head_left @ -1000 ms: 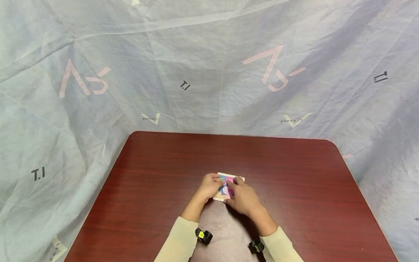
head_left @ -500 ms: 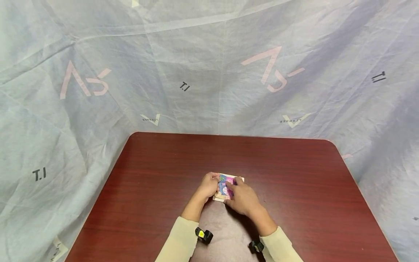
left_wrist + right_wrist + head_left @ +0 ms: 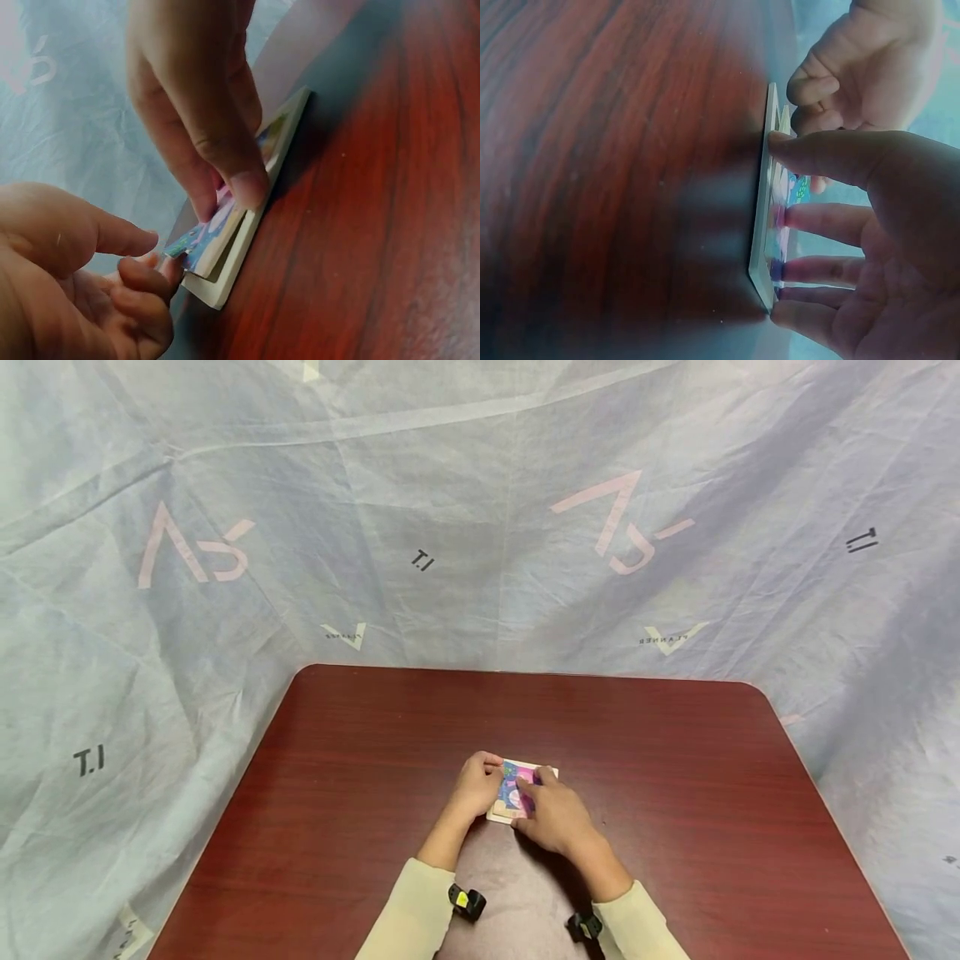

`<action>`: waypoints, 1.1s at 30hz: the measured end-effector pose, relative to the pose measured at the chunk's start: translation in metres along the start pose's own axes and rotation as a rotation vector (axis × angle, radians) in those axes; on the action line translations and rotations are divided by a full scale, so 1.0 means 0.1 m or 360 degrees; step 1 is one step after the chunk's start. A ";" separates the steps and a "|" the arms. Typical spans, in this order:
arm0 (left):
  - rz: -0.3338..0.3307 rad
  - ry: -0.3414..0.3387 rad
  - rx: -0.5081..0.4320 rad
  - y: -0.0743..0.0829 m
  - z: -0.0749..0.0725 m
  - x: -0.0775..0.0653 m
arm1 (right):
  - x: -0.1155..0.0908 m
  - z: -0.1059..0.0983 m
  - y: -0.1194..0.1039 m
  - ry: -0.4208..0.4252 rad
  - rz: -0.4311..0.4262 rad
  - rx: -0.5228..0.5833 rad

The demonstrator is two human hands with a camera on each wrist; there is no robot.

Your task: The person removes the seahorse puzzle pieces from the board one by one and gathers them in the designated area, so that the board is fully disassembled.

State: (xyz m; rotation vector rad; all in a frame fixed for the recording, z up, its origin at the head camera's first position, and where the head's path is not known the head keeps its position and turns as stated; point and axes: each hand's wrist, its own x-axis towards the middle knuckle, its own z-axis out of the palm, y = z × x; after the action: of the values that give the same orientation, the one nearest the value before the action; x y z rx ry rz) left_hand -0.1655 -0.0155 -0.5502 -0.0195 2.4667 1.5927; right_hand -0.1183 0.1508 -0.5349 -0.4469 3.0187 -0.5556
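A small picture puzzle (image 3: 511,797) with pink and blue pieces lies in a pale shallow tray (image 3: 232,271) on the table. At its left side, my left hand (image 3: 476,788) has curled fingers against a raised edge of the pieces (image 3: 196,253); its thumb seems slightly apart in the left wrist view. My right hand (image 3: 561,815) spans the tray from the right. Its thumb (image 3: 817,154) presses the near edge, while other fingers touch the picture and the far edge. The pieces tilt up out of the tray at the left. My right hand hides part of the picture.
The dark red wood-grain table (image 3: 660,743) extends around the puzzle. Pale printed sheeting (image 3: 465,602) hangs behind it and at both sides. Each sleeve wears a black wrist camera, the left one (image 3: 468,902) and the right one (image 3: 583,927).
My left thumb has drawn back left from over the picture to its left edge, uncovering more of it. The right hand has stayed nearly still on the tray.
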 end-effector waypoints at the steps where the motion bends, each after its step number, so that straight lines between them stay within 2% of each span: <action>1: 0.0003 0.0023 0.0040 0.00 0.00 0.00 | 0.00 0.00 0.00 -0.0002 -0.0001 0.0002; 8: 0.0033 0.0140 0.0290 0.00 0.02 0.04 | 0.01 0.00 0.00 -0.0026 -0.0009 0.0007; 14: -0.0032 0.0190 0.0483 0.04 0.02 0.11 | 0.02 -0.02 0.01 -0.0044 -0.0013 0.0012; 19: -0.0082 0.0168 0.0521 0.07 0.02 0.15 | 0.02 -0.02 0.01 -0.0054 0.0004 0.0018; 26: -0.0083 0.0150 0.0572 0.10 0.01 0.17 | 0.02 -0.02 0.01 -0.0053 0.0026 0.0055; 33: -0.0077 0.0166 0.0516 0.09 0.01 0.17 | 0.02 -0.03 0.00 -0.0054 0.0039 0.0063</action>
State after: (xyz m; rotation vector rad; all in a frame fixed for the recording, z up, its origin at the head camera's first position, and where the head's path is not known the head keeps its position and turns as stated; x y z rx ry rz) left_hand -0.1831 -0.0090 -0.5457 -0.1143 2.7516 1.1844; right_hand -0.1206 0.1516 -0.5323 -0.4124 2.9708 -0.5985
